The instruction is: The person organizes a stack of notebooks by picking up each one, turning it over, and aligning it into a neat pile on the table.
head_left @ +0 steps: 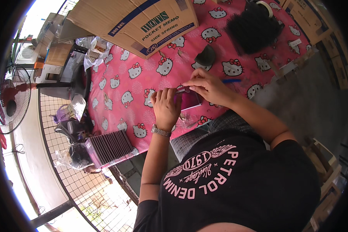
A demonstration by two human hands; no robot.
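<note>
A small, dark purple notebook (191, 100) lies at the near edge of the table, between my hands. My left hand (166, 105) has its fingers bent over the notebook's left end, with the thumb along its side. Above the top edge, my right hand (209, 87) pinches with thumb and forefinger; whatever is between the fingertips is too small to make out. A blue pen-like stick (231, 81) lies just beyond my right wrist. Farther back sits a dark, curved piece (205, 56), its kind unclear.
A large cardboard box (143, 29) stands at the back. Black wire coils (253, 33) are heaped at the far right, beneath a tape roll (265, 8). Stacked spiral notebooks (111, 147) sit at the left corner of the pink-covered table (133, 110). A fan (13, 98) stands far left.
</note>
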